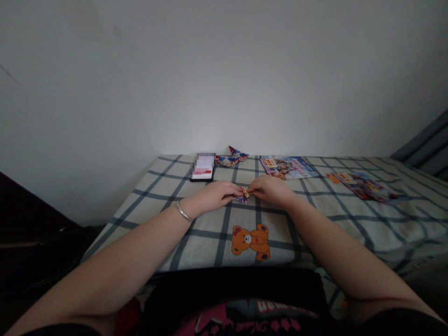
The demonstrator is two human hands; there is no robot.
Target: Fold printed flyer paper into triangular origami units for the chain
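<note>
Between my two hands is a small piece of folded, colourfully printed paper [242, 196], held just above or against the checked cloth. My left hand [220, 194], with a silver bangle at the wrist, pinches its left side. From the right, the fingertips of my right hand [271, 190] grip its upper right corner. Much of the paper is hidden behind the fingers. Beyond the hands lies a folded paper shape [231, 159] with pointed ends, in similar red, blue and white print.
A phone [203, 167] with a lit screen lies left of the folded shape. Two printed leaflets, a nearer-the-wall leaflet [289, 167] and a farther-right leaflet [366, 186], rest on the checked tablecloth [199, 247]. A wall [224, 79] rises behind the table.
</note>
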